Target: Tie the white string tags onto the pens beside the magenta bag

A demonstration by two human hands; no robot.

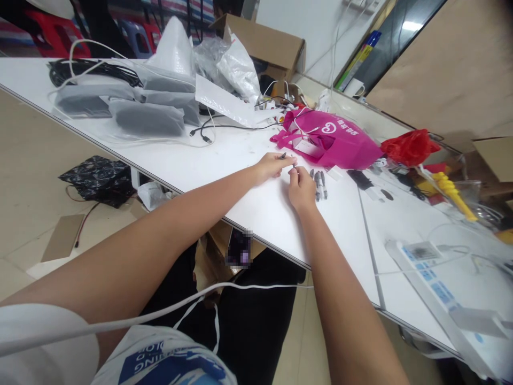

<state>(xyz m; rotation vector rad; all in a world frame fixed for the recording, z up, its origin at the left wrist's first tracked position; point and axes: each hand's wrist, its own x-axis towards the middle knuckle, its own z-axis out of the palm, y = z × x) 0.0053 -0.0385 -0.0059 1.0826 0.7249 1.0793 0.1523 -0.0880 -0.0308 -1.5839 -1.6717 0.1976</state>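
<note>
Over the white table (256,214), my left hand (269,168) is closed around a dark, pen-like piece (282,156), whose end sticks out past the thumb. My right hand (302,188) is just right of it, almost touching, its fingers pinched on a thin dark piece (293,164). Whether the two pieces are joined cannot be made out. Several black-and-clear pens (319,185) lie side by side on the table, right beside my right hand. Behind both hands rests a pink bag (340,140) with white print.
Grey wrapped packages (146,118) and coiled black cable (92,72) are at the left. A black USB cable (206,138) lies nearer. To the right are a red bag (411,147), a yellow tool (455,195) and a white-blue box (433,278). A white cable (160,315) crosses my lap.
</note>
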